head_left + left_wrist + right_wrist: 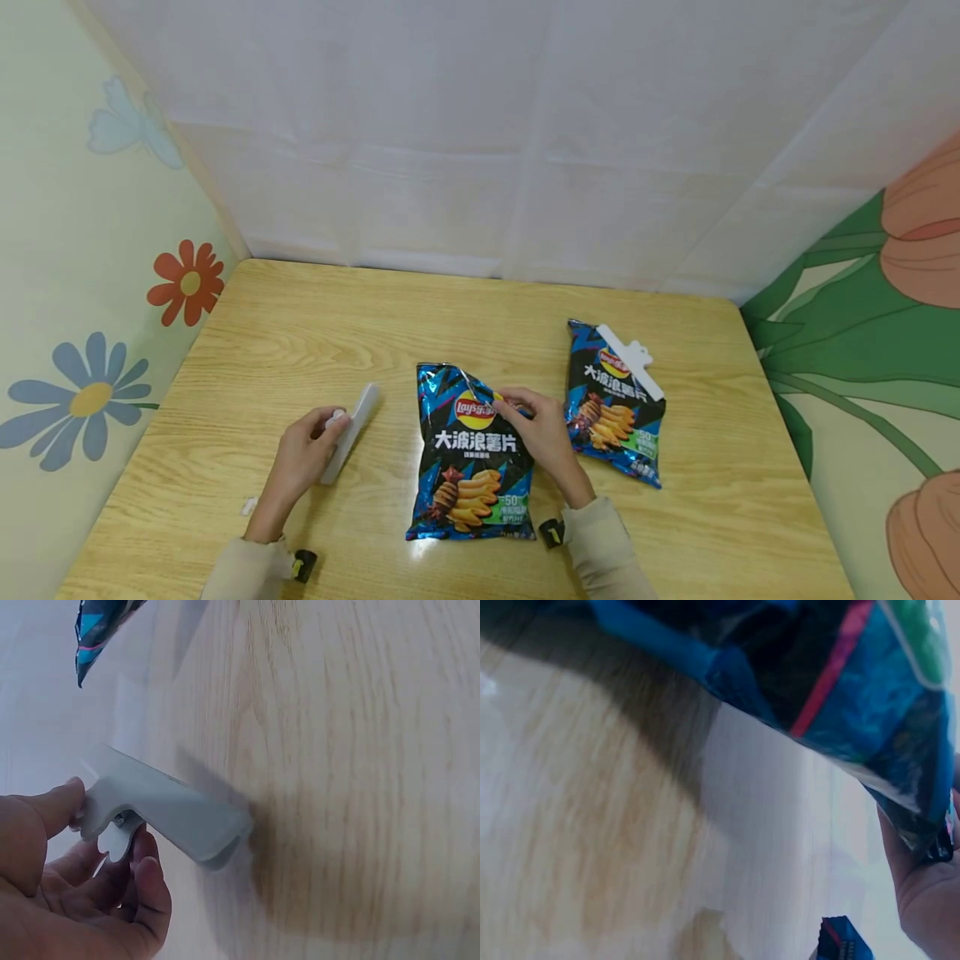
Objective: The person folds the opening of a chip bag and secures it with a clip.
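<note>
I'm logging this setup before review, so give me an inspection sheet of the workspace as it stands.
Surface: wooden table, light grain.
Job's things: white clip in left hand; open chip bag lying flat, its top edge pinched by right hand.
Clutter: second bag, closed with a white clip across its top; small white scrap near the left wrist.
Hands: both holding things.
Cables: nothing seen.
Surroundings: white sheet behind, floral panels at both sides.

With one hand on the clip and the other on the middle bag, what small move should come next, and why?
Probably bring the white clip in the left hand over to the bag's top edge, pinched by the right hand; the other bag already wears a clip.
</note>
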### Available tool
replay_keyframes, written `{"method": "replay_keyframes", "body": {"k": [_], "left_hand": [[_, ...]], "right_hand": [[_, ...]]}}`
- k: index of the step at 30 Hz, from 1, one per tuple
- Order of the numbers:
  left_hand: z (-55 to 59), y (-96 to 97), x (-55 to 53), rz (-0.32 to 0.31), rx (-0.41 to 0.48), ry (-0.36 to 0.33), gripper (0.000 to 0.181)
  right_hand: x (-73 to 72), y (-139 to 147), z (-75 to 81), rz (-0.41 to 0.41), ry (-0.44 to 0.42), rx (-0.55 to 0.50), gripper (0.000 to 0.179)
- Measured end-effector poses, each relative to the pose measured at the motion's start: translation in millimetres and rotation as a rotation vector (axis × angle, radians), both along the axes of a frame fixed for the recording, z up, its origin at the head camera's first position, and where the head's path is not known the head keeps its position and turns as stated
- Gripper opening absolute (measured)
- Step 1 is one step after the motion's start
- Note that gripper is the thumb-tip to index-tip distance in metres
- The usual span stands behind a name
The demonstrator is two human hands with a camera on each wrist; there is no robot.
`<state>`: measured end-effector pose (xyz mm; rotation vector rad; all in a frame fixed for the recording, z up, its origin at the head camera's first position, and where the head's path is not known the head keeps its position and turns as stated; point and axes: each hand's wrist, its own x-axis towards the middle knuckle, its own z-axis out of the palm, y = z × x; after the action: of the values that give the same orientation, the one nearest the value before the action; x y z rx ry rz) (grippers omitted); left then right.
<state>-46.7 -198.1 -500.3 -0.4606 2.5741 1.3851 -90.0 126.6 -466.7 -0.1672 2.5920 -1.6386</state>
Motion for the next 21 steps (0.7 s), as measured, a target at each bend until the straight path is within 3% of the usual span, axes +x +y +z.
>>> {"method": "replay_keyframes", "body": {"k": [11,21], "left_hand": [[6.1,0.6,-5.9,-0.048,-0.015,0.025,0.045],[11.1,3.5,-13.5,-0.069,-0.006,0.068,0.038]], "right_hand": [[-0.4,0,-0.4,0.006,0.014,0.003,0.020],[-0.5,0,-1.0,-0.001,-0.001,0.001,0.020]]}}
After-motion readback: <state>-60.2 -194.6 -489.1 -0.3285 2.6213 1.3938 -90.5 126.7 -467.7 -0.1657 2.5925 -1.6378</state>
